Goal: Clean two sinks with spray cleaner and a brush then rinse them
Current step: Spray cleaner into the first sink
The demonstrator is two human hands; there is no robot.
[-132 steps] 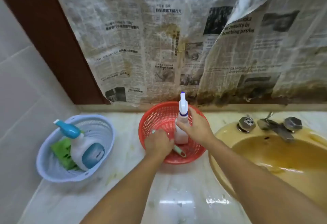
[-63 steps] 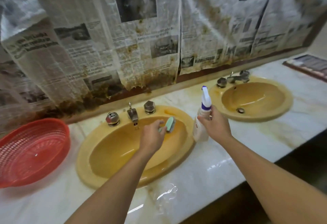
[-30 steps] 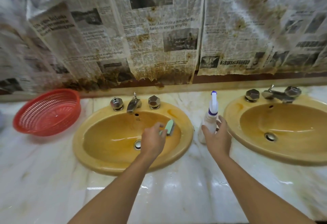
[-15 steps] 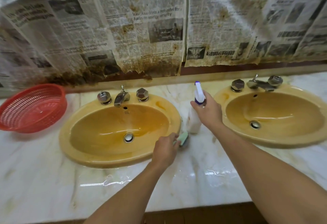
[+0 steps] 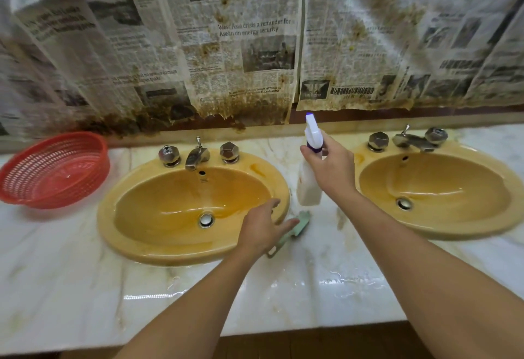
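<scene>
Newspaper sheets (image 5: 255,47): stained, hung on the wall behind the left sink.
Counter (image 5: 283,287): pale marble, wet and glossy; a broad band runs from the left sink's front rim to the counter's front edge.
Left sink (image 5: 170,253): yellow oval basin, set into the counter.
Right sink (image 5: 439,231): the same kind, to the right of the left sink; only a narrow strip of counter between them.
Red basket (image 5: 56,177): left of the left sink, near its rim, not touching.
Right hand (image 5: 333,168): right of the left sink; fingers (image 5: 307,154) curled round the spray bottle's neck.
Left hand (image 5: 261,231): over the left sink's right rim; fingers (image 5: 286,224) straight, loosely spread, holding nothing; contact with the brush cannot be told.
Spray bottle (image 5: 307,188): white, upright, just right of the left sink.
Brush (image 5: 300,221): green, flat on the counter, against the left sink's right rim.
</scene>
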